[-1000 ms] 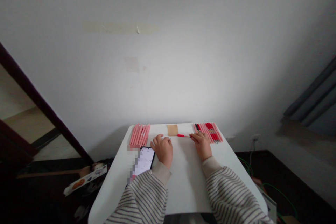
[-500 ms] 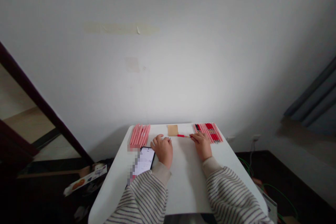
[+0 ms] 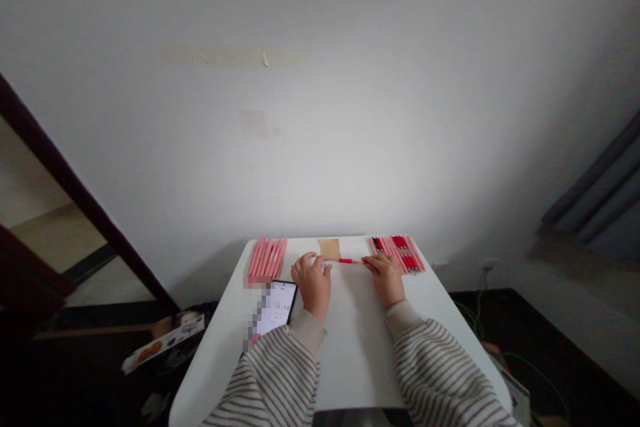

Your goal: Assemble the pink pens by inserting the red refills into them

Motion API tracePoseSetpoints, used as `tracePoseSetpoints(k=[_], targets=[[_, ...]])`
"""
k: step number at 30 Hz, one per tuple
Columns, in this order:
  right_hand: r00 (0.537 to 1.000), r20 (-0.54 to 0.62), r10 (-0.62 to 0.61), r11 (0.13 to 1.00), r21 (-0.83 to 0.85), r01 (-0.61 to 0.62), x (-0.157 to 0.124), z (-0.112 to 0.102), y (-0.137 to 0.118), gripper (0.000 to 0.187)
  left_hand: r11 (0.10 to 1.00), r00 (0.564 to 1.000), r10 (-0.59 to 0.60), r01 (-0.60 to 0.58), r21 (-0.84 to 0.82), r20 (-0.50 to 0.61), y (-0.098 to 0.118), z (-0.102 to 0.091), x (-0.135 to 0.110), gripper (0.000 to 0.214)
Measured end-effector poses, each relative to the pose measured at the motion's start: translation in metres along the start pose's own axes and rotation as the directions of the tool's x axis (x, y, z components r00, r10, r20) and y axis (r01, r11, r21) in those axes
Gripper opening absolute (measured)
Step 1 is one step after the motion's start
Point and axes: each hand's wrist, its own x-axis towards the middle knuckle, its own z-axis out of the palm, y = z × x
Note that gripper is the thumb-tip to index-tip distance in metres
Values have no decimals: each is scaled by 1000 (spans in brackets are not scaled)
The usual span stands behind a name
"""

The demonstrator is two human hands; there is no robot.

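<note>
Two forearms in striped cream sleeves (image 3: 440, 373) reach forward onto the table, both wrists low and the hands turned inward toward each other. The right hand (image 3: 386, 280) pinches the end of a slim red pen (image 3: 345, 261) between its fingertips, and the pen lies level across the gap. The left hand (image 3: 313, 287) arches over the table with its fingers curled at the pen's other end; whether they grip it, I cannot tell. Just below the left hand lies a smartphone (image 3: 274, 310), its lit screen partly pixelated (only "14" can be read). The white folding table (image 3: 350, 360) carries a row of pink pens (image 3: 267, 260), a kraft-paper square (image 3: 329, 248) and a row of pink and red pens (image 3: 397, 253). Beyond rises a white wall (image 3: 320, 113) marked by old tape residue (image 3: 233, 57), with a dark door frame (image 3: 65, 193) to the left and a grey curtain (image 3: 595, 180) to the right.
</note>
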Motion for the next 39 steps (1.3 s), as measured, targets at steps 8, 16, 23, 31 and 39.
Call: tracePoseSetpoints(k=[8,16,23,31,39], targets=[[1000,15,-8,1000,21,7,-1,1,0,22,994,997,80,-79,-71,9,0,4,-2,18],[999,-12,-32,999,39,32,-1,3,0,25,991,996,90,-88,-102,21,0,6,-2,10],[996,-70,-45,996,70,50,0,1,-2,26,994,997,70,-67,-82,37,2,2,-2,15],[994,-110,-13,998,59,20,1,-2,-1,27,999,998,-18,20,-46,55,4,-3,-1,20],[989,-147,19,999,39,-13,1,-2,1,29,998,997,-69,69,-12,35,5,-8,0,19]])
